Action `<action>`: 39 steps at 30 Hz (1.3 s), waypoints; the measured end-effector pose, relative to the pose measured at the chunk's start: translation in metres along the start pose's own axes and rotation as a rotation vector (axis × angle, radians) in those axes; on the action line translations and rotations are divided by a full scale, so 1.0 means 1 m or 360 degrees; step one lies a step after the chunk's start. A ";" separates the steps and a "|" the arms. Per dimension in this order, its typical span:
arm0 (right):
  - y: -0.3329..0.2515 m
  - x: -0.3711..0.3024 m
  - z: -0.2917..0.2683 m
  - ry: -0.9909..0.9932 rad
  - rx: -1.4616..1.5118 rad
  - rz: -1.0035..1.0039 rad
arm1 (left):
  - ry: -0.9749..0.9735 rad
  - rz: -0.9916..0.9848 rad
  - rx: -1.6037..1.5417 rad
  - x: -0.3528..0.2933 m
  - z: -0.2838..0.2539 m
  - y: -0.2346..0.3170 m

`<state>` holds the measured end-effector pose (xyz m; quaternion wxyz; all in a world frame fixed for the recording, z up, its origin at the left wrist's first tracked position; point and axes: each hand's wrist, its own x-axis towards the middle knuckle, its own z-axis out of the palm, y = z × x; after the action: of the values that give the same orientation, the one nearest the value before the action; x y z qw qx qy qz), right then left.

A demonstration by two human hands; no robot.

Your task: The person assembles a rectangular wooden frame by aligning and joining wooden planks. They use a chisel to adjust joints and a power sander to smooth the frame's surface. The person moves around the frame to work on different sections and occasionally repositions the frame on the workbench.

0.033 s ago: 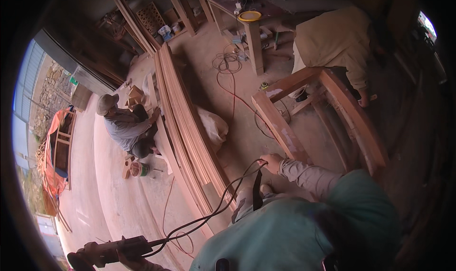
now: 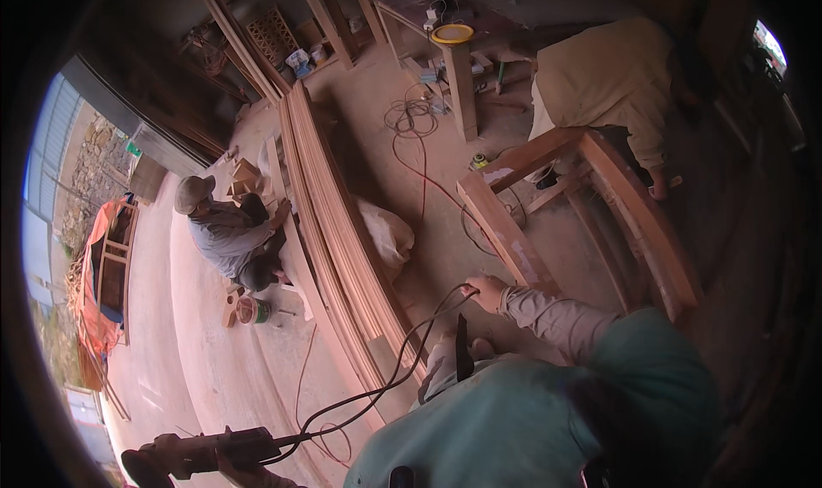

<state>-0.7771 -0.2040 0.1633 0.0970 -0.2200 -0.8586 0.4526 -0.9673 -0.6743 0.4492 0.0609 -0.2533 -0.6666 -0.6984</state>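
At the lower left my left hand (image 2: 238,471) is closed around the body of a dark angle grinder (image 2: 205,452); the image edge and the dark tool hide part of the fingers. A black cable (image 2: 377,394) runs from the tool's rear up to my right hand (image 2: 486,291), which is closed on a loop of it. Beside the right hand is the leg of a reddish wooden frame (image 2: 505,231), and the hand looks apart from it. Long wooden boards (image 2: 334,223) lie stacked between my two hands.
A person in a cap (image 2: 227,231) squats left of the boards, near a bucket (image 2: 251,310). Another person (image 2: 608,81) bends behind the frame. A coiled hose (image 2: 413,118) lies on the floor. A wooden post (image 2: 460,90) bears a yellow-rimmed round thing (image 2: 452,33).
The view has shifted very slightly. Both hands keep their hold on the grinder and the cable.
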 end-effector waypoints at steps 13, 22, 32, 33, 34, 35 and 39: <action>-0.178 0.348 -0.171 0.0328 0.1055 -0.0444 | -0.0738 -0.0565 -0.0660 0.306 0.303 -0.248; -0.100 0.445 -0.164 0.0546 0.1812 -0.0386 | -0.2067 -0.0524 -0.0451 0.394 0.596 -0.295; -0.021 0.547 -0.204 0.1225 0.2037 0.0205 | -0.2615 0.0008 0.0719 0.488 0.716 -0.369; -0.017 0.556 -0.213 0.1231 0.2130 0.0206 | -0.2575 -0.0181 0.0510 0.499 0.726 -0.373; -0.010 0.564 -0.228 0.1277 0.2204 0.0209 | -0.2555 -0.0358 0.0276 0.508 0.743 -0.376; -0.002 0.574 -0.240 0.1289 0.2286 0.0202 | -0.2496 -0.0542 0.0062 0.519 0.754 -0.382; 0.008 0.608 -0.327 0.1709 0.1579 0.0310 | -0.2191 -0.0645 -0.0213 0.594 0.779 -0.421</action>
<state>-1.1935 0.3231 0.3241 0.5515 -0.4169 -0.3638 0.6242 -1.4460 0.2693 0.3152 -0.5195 -0.5105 -0.5436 -0.4172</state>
